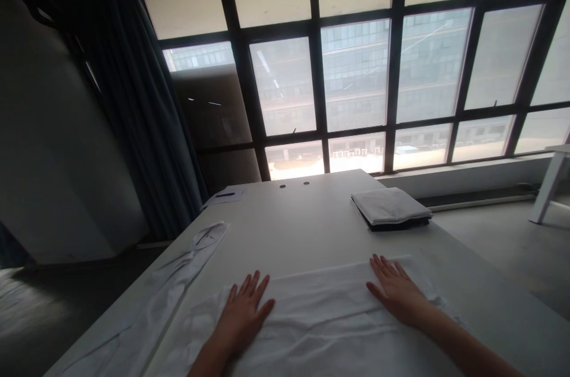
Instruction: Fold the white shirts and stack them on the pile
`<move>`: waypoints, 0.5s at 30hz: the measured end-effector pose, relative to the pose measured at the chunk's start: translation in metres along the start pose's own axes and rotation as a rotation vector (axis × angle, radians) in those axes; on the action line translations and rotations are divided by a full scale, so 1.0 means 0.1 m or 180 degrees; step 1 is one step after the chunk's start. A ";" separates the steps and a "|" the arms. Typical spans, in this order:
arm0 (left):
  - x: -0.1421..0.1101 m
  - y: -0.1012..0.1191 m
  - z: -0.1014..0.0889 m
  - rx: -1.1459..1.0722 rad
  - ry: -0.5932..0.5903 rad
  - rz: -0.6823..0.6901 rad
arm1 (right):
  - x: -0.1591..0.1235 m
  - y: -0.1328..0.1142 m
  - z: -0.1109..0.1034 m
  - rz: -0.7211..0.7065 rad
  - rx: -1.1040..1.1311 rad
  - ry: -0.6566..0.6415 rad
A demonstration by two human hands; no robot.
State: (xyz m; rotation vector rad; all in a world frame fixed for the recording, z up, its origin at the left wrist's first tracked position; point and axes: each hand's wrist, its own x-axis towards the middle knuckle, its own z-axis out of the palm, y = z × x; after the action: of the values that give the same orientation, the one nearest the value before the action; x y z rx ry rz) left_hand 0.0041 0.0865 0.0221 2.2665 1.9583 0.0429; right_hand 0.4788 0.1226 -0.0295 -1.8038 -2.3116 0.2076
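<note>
A white cloth, perhaps a garment (pixel 320 311), lies spread and wrinkled on the white table (pixel 285 228) in front of me. My left hand (pixel 243 314) rests flat on its left part, fingers spread. Flat on the upper right part lies my right hand (pixel 394 291), its fingers stretched out and pointing away from me. Neither hand grips anything. The lower part of the cloth runs out of the picture.
At the table's right edge sits a folded stack of white and black cloth (pixel 389 208). Another crumpled white cloth (pixel 178 270) lies along the left side. Farther back is a sheet of paper with a blue pen (pixel 225 194). Windows (pixel 356 77) and a dark curtain (pixel 142 104) stand behind.
</note>
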 end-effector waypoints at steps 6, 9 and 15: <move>-0.01 -0.62 -0.04 0.0133 0.0849 -0.0600 | -0.09 0.47 -0.06 0.0280 -0.0212 0.0175; -0.03 -0.82 -0.11 0.0096 0.1068 -0.0830 | -0.13 0.48 -0.08 0.0312 -0.0337 0.0560; -0.03 -0.94 -0.14 -0.0154 0.1258 -0.0783 | -0.16 0.53 -0.30 0.1069 -0.0628 0.1203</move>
State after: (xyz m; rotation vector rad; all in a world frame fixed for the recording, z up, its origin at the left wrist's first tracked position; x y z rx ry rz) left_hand -0.0899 0.0974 0.0241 2.0916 2.3811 0.5419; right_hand 0.5398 0.1194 -0.0143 -2.1026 -1.8177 -0.3001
